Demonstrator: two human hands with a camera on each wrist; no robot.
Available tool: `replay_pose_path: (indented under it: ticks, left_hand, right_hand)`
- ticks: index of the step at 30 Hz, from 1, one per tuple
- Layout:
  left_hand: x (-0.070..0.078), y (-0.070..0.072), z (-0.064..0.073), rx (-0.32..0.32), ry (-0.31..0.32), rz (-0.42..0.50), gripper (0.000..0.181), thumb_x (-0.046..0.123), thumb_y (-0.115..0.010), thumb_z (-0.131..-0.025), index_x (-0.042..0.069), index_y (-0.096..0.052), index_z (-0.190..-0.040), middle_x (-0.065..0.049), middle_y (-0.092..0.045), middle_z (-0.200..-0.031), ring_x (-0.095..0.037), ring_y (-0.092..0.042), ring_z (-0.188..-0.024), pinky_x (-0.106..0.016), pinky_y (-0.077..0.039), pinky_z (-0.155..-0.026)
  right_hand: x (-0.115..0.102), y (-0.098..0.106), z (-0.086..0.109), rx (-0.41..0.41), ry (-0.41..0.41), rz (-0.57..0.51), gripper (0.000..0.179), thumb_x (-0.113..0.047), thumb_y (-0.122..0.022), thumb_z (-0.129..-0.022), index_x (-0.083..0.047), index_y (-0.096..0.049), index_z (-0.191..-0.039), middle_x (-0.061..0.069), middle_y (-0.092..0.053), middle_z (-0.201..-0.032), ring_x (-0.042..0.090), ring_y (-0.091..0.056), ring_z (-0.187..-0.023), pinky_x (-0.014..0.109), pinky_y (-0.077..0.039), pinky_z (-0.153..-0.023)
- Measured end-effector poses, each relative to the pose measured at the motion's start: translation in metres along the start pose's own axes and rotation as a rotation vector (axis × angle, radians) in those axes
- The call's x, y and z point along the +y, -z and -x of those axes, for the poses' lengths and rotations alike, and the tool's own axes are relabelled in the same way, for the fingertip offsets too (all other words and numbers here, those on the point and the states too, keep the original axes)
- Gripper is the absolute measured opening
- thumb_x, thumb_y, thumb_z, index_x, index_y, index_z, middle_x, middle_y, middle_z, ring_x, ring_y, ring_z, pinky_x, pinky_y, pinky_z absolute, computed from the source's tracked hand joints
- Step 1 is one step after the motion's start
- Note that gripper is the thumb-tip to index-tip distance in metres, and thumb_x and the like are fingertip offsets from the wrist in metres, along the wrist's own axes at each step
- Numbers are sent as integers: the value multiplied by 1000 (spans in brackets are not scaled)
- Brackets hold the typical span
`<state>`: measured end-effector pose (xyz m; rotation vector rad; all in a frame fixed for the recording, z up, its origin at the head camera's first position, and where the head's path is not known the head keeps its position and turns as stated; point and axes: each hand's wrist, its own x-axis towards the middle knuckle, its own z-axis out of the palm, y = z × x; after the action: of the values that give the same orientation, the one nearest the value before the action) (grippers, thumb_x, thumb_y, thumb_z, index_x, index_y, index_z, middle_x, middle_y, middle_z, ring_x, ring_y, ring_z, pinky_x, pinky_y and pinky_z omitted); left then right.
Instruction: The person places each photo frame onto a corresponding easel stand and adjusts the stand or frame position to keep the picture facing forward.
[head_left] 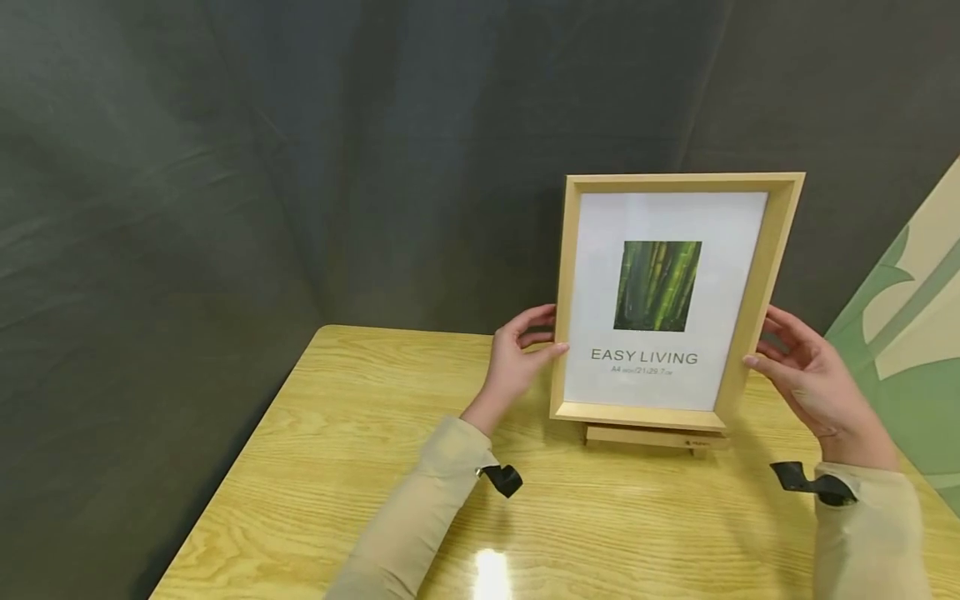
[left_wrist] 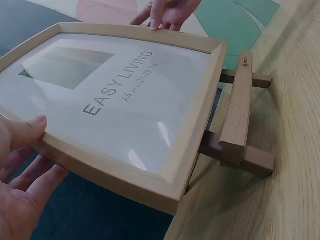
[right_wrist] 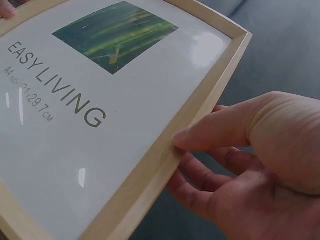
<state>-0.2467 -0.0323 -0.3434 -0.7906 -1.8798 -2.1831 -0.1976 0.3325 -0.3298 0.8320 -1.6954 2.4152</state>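
A picture frame [head_left: 660, 217] of pale wood stands upright between both hands. Its white sheet reads "EASY LIVING" below a green bamboo picture [right_wrist: 115, 37]. My left hand [head_left: 517, 358] grips the left side, thumb on the front edge and fingers behind. On the opposite side my right hand [head_left: 817, 383] pinches the edge the same way, as the right wrist view shows close up. Just below the frame's bottom edge is the ledge of a small wooden easel [left_wrist: 237, 110]. The frame hides the easel's upper part. Whether frame and ledge touch, I cannot tell.
The easel stands on a wood-grain table [head_left: 360, 417], toward its back edge. A dark curtain [head_left: 150, 208] hangs behind and to the left. A wall panel with green leaf shapes [head_left: 915, 367] is at the right. Black straps hang at both sleeves.
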Motion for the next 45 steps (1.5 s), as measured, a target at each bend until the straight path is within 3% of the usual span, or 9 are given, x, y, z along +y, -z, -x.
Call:
replay_pose_path:
  ticks: [7, 16, 21, 26, 31, 36, 40, 45]
  left_hand:
    - [-4, -14, -1, 8, 24, -16, 50, -13, -71, -79, -6, -57, -126, -24, -60, -115, -41, -63, -96, -41, -55, -81]
    - [-4, -28, 1, 9, 56, -33, 48, -12, -70, -80, -5, -57, -126, -23, -59, -114, -39, -62, -97, -38, -56, -80]
    - [-20, -30, -3, 7, 49, -26, 50, -11, -70, -80, -3, -57, -128, -24, -58, -116, -41, -61, -99, -43, -55, -82]
    - [-40, -30, -7, 25, 48, -43, 53, -6, -73, -80, 5, -58, -130, -16, -60, -115, -33, -63, -97, -40, -55, -82]
    - [-43, -30, -8, 31, 52, -69, 53, -2, -75, -80, 10, -59, -129, -8, -61, -112, -21, -64, -93, -33, -55, -80]
    - [-41, -29, -8, 35, 71, -77, 52, -1, -74, -81, 10, -59, -129, -5, -61, -110, -18, -64, -93, -32, -55, -80]
    - [-40, -26, -6, 5, 125, -57, 45, 9, -71, -87, 11, -58, -130, -3, -61, -110, -17, -64, -94, -32, -55, -81]
    - [-40, -18, 2, -52, 250, 59, 35, 21, -57, -98, 5, -58, -129, -10, -62, -113, -25, -63, -98, -44, -53, -86]
  right_hand:
    - [2, 12, 6, 53, -48, 64, 66, 30, -36, -88, 2, -31, -147, 9, -49, -128, 19, -61, -104, 25, -53, -84]
    - [5, 27, 15, 88, -52, 26, 67, 31, -35, -87, 0, -32, -147, 9, -51, -126, 19, -61, -104, 24, -53, -83]
    - [6, 30, 15, 89, -60, 43, 67, 30, -34, -88, 0, -33, -147, 9, -50, -126, 18, -60, -104, 24, -53, -83]
    - [5, 29, 14, 86, -106, 81, 68, 27, -37, -90, -5, -30, -150, 6, -47, -132, 16, -59, -105, 23, -52, -83]
    - [7, 30, 14, 88, -98, 62, 67, 26, -35, -91, -4, -28, -150, 7, -48, -131, 16, -59, -106, 23, -52, -83]
    - [10, 29, 14, 105, -87, 43, 66, 26, -36, -90, -4, -31, -149, 8, -49, -130, 16, -59, -107, 23, -52, -84]
    - [11, 28, 16, 123, -102, 67, 63, 24, -37, -91, -5, -36, -147, 6, -50, -129, 14, -59, -105, 21, -51, -84]
    - [9, 29, 22, 116, -146, 132, 51, 15, -36, -97, -6, -39, -143, 7, -51, -123, 13, -58, -105, 19, -49, -87]
